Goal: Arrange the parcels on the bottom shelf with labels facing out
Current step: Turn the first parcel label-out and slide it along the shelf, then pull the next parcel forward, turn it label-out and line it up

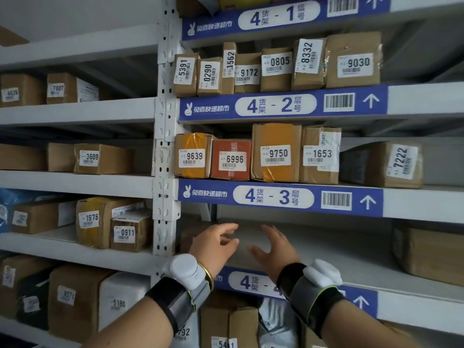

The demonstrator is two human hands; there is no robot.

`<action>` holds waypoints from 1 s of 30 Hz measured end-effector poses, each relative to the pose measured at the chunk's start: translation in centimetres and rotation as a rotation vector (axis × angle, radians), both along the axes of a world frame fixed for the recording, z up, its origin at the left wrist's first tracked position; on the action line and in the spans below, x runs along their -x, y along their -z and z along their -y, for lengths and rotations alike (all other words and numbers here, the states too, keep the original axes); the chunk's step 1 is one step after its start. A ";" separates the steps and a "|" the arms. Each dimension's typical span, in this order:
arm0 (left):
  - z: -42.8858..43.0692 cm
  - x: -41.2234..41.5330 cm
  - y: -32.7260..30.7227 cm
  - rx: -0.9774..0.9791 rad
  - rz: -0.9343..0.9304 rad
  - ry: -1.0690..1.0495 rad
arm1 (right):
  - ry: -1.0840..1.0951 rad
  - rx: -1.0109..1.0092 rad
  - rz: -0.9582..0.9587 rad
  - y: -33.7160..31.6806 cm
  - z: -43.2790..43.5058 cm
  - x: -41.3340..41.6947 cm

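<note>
Two bare hands are reaching into a white metal shelving unit filled with cardboard parcels; the left hand point(216, 243), in the lower centre of the frame, is spread open with fingers curved and is gripping nothing; the right hand point(275, 249), just beside it, is also open, palm turned toward the left hand, and is holding nothing; each wrist is wearing a dark strap carrying a white device. Both hands are hovering in front of the shelf labelled 4-4 point(251, 282), whose blue strip is running along the lower centre, partly hidden behind the wrists; a brown parcel point(190, 237) is sitting in shadow at the back left of that level, just behind the left hand, and it is perhaps touching the fingertips, though the blur is making this unclear; a larger brown parcel point(431, 254) is lying at the right edge of the same level, well apart from the hands. Below, at the bottom centre of the frame, more parcels point(228, 327) are standing close together, some showing white number labels.
</note>
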State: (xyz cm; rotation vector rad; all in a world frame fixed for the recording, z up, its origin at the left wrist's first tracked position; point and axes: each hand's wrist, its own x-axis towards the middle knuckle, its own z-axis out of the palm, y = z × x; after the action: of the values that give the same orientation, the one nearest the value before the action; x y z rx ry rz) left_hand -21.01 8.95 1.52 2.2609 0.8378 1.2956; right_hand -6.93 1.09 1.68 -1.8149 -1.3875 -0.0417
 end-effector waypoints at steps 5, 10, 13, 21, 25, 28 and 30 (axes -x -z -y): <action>2.4 -3.9 -0.2 0.097 -0.014 0.148 | 0.039 -0.042 0.027 -0.4 2.6 -3.1; 5.6 -8.9 -0.1 0.086 -0.047 0.211 | 0.114 -0.039 0.049 -0.5 6.3 -7.2; 6.8 -11.4 -0.2 0.097 -0.048 0.238 | 0.158 -0.036 0.060 -0.6 8.3 -9.3; 10.1 -18.1 0.0 0.128 -0.104 0.325 | 0.302 -0.054 0.083 -1.0 14.1 -15.4; 11.5 -21.5 -0.2 0.156 -0.141 0.365 | 0.406 -0.066 0.160 -1.2 17.2 -18.5; 12.6 -24.1 -0.4 0.192 -0.152 0.400 | 0.491 -0.073 0.190 -1.2 19.3 -20.8; 13.4 -25.7 -0.6 0.213 -0.154 0.414 | 0.553 -0.059 0.193 -1.2 20.7 -22.4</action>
State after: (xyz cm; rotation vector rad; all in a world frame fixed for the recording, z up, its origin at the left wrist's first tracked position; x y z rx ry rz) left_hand 4.72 -4.46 2.10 2.2267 0.4893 0.8160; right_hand 15.43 -19.65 2.87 -2.1338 -0.9552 -0.5504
